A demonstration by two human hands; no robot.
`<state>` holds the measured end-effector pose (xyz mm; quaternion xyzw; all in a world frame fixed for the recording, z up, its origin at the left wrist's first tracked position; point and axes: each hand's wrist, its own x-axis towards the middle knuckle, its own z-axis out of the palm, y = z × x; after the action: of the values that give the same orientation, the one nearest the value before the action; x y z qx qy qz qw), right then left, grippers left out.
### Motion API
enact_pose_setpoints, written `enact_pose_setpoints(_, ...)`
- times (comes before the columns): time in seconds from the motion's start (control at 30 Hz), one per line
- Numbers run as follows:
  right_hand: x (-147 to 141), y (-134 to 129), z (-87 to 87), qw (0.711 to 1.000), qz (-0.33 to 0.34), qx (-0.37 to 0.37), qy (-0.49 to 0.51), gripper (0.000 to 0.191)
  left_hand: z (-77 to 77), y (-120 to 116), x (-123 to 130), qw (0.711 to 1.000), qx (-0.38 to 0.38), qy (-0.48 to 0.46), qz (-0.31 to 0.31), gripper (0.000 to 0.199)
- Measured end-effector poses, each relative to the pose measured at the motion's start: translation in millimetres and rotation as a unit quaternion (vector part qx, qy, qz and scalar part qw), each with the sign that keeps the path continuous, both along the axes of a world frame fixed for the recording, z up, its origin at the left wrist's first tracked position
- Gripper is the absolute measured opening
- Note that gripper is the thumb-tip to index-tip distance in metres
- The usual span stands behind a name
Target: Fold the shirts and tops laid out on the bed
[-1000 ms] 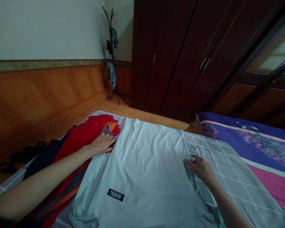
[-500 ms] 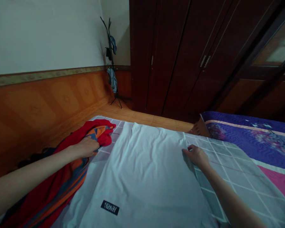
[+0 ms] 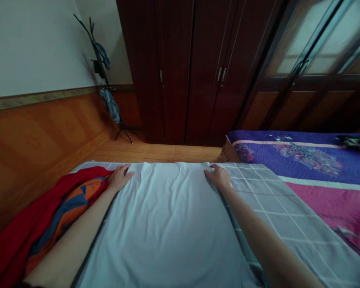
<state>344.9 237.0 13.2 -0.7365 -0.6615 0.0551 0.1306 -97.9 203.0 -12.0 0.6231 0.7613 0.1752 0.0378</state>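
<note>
Here's the pale, wrinkled cloth garment [image 3: 171, 224], spread flat at near centre!
My left hand [image 3: 119, 179] sits half-curled at its far-left corner, my right hand [image 3: 219, 177] likewise far right; whether either pinches cloth, I can't tell. Left, a red, blue-and-orange cloth [image 3: 51, 200]; beneath, a grey, white-gridded sheet [image 3: 288, 228].

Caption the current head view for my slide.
Left hand and right hand at the far corners of a pale, wrinkled cloth garment on grey checked sheet.

Shirt [image 3: 168, 224] on sheet [image 3: 267, 196], wardrobe [image 3: 177, 72] behind
</note>
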Motion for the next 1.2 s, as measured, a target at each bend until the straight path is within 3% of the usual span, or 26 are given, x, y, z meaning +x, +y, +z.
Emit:
enact_pose_setpoints(0.2, -9.4, -0.7, -3.8, 0.999, 0.002, 0.027, -0.028, 0.038, -1.9, 16.3, -6.8, 0.999, -0.015, -0.014, 0.049, 0.032)
enact_pose_setpoints(0.43, -10.9, 0.8, 1.0, 0.997, 0.005, 0.066, -0.025, 0.036, -6.4, 21.4, -12.7, 0.995, -0.002, -0.035, 0.097, 0.032)
enact_pose_setpoints(0.7, 2.9, 34.6, -5.2, 0.995, -0.092, 0.041, 0.014, 0.043, -9.8, 26.7, -17.4, 0.990, 0.037, -0.044, 0.130, 0.031)
enact_pose_setpoints(1.0, 4.3, 40.0, -11.2, 0.997, -0.076, 0.032, 0.000, 0.038, -6.6, 28.3, -13.9, 0.995, 0.016, -0.069, 0.067, 0.041)
enact_pose_setpoints(1.2, 2.9, 39.0, -12.7, 0.996, -0.078, 0.042, -0.028, 0.038, -7.0, 28.3, -7.5, 0.994, 0.055, -0.043, 0.088, 0.023)
